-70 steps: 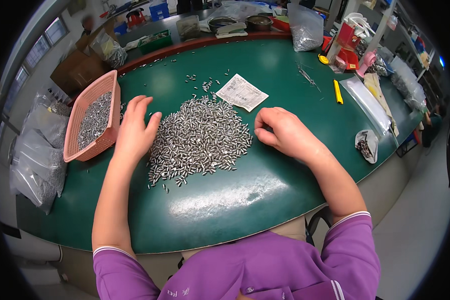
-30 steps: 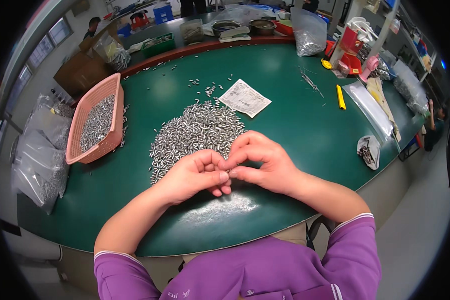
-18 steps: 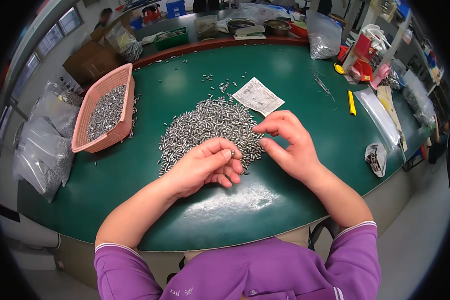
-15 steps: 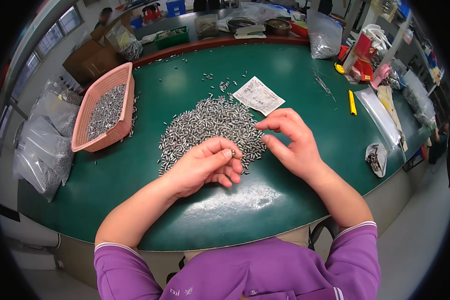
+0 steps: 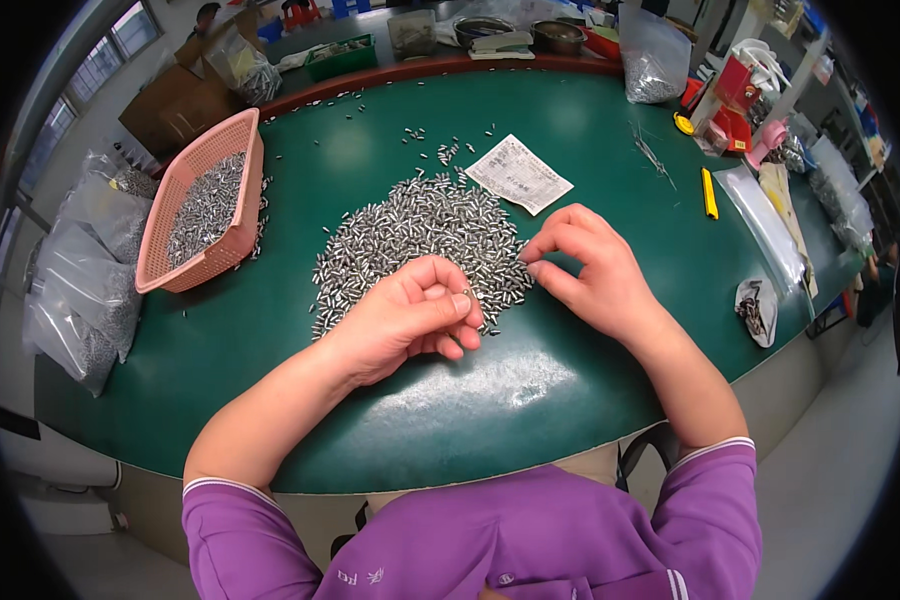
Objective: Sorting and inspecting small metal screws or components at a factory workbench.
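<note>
A heap of small shiny metal pieces, each short and rounded like a pellet, spreads over the middle of the green table. Above the heap's near edge is my left hand, its thumb and forefinger pinched on one small metal piece and its other fingers curled in. At the right edge of the heap, my right hand has its thumb and forefinger tips nearly together. Whether a piece sits between those tips is too small to make out.
A pink plastic basket of similar pieces stands at the left, beside filled clear bags. Behind the heap lies a printed paper slip. To the right are a yellow cutter, plastic sheets and a small white bag.
My right thumb and forefinger have come closer together at the heap's edge. The left hand still pinches its metal piece, with its fingers curled more. The view has shifted slightly.
</note>
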### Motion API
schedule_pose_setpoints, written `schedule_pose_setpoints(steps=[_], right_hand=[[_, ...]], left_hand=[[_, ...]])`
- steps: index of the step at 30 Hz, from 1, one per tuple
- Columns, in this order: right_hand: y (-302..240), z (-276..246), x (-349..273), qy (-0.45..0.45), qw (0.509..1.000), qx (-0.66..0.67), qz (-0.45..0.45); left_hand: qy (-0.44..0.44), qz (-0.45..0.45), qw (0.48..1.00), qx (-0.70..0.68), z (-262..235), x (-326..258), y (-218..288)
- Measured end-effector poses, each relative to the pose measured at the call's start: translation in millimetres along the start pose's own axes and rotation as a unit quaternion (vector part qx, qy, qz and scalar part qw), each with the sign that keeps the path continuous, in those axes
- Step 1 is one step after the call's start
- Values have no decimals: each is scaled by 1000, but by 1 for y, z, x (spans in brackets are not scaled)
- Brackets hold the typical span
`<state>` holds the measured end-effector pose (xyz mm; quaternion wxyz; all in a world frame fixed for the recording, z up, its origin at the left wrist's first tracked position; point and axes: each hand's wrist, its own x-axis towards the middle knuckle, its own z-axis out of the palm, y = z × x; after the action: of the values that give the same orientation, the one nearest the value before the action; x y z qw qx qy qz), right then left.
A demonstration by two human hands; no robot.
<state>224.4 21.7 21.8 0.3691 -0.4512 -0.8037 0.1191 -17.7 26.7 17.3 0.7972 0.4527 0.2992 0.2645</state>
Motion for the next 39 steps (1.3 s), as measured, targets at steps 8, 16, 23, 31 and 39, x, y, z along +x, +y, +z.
schedule_pose_setpoints(steps=[8,16,23,31,39], right_hand=[[1,-1,-4,-132,991,-20,-10],[-6,0,-7,-160,983,-85,5],[-12,10,-5,-127,984,124,-9],[-10,8,-1,-35,998,-35,-33],[-2,4,-5,-80,995,-66,-4]], left_hand=[[-33,-39,997,-56,-1,0,-9],[-17,-68,998,-3,7,-2,-9],[0,-55,998,16,10,-1,-11],[75,12,997,-31,3,1,-9],[-9,-48,998,-28,5,-1,-9]])
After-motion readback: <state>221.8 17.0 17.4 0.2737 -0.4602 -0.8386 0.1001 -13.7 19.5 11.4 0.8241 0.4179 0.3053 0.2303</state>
